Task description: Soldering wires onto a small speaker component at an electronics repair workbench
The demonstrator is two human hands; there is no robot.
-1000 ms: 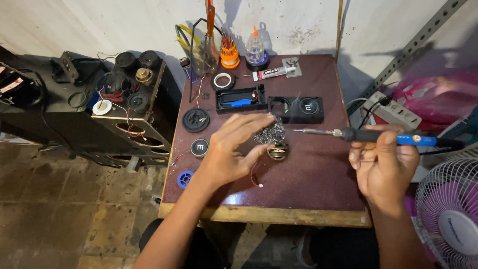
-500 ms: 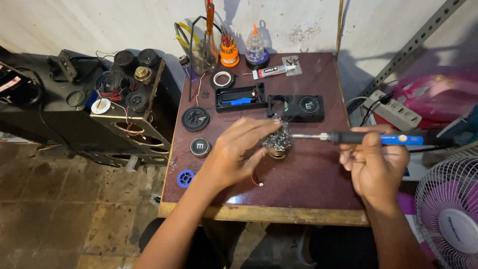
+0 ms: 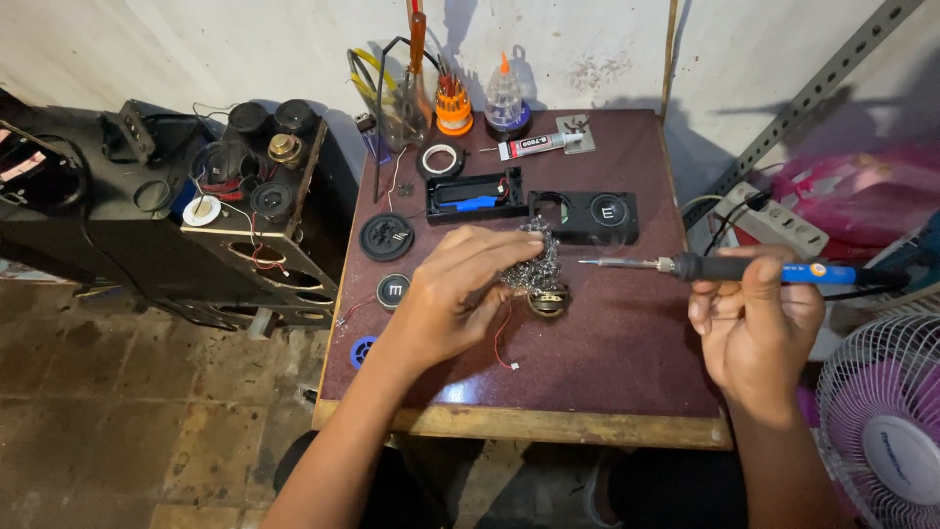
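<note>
Steel wool [image 3: 529, 263] pinched in left hand [image 3: 452, 304] | right hand [image 3: 756, 318] clamped on iron [image 3: 744, 268] | risk: hot tip near fingers, burn likely

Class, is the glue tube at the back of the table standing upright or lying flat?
Lying flat: the glue tube rests on its side on the table, nozzle pointing left.

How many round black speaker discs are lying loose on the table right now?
2. A larger disc lies near the left edge, below the tape roll; a smaller disc sits just below it, beside the left hand. More may be hidden under that hand.
</note>
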